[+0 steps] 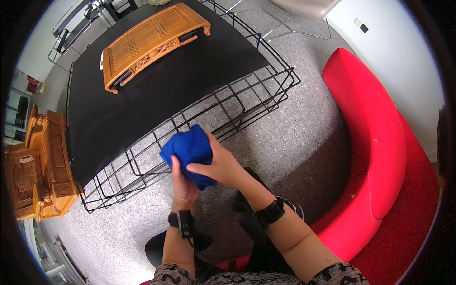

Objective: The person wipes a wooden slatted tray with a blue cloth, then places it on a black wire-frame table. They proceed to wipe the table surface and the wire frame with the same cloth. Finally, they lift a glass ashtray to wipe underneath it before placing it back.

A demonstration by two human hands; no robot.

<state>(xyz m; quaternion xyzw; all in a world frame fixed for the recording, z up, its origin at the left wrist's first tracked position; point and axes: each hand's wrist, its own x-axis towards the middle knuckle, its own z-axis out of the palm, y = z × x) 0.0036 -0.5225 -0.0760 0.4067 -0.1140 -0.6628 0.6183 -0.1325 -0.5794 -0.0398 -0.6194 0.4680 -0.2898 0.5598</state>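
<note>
A blue cloth (190,144), bunched into a folded wad, is held between both my hands in front of the table's near edge. My left hand (183,185) supports it from the lower left, thumb pressed against its face. From the right, my right hand (222,164) grips the same cloth, with its thumb across the front and its fingers behind, largely hidden. Beyond the cloth is the black tabletop (199,74) of a table with a black wire frame (213,103). On that top stands a slatted wooden tea tray (153,39) with a carved front and short curled feet.
A red upholstered seat (370,142) curves along my right side. Carved wooden furniture (50,167) stands left of the table. Chairs with metal legs, one with a beige seat (310,7), are at the far side. Speckled floor (295,107) lies between table and seat.
</note>
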